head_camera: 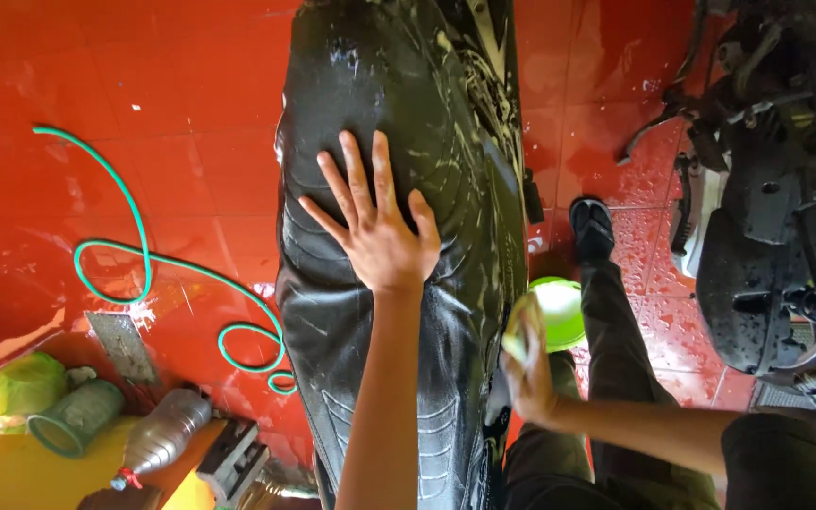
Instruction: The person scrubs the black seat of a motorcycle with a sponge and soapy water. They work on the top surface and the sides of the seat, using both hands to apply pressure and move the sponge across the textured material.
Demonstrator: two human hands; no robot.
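Note:
My left hand [377, 231] lies flat with fingers spread on the wet, soapy black motorcycle seat [380, 104], which runs up the middle of the view. My right hand [526, 364] is lower, at the seat's right side, closed around a yellow-green sponge [518, 326]. Just right of it a bright green bowl [559, 312] sits on the floor. My dark-trousered leg and black sandal [592, 227] stretch along the right of the seat.
Wet red tiles [172, 123] cover the floor. A green hose [144, 264] curls at the left. At the lower left are a green cup [73, 420], a plastic bottle [162, 434] and a brush [233, 458]. Another dark motorcycle [776, 189] stands at the right.

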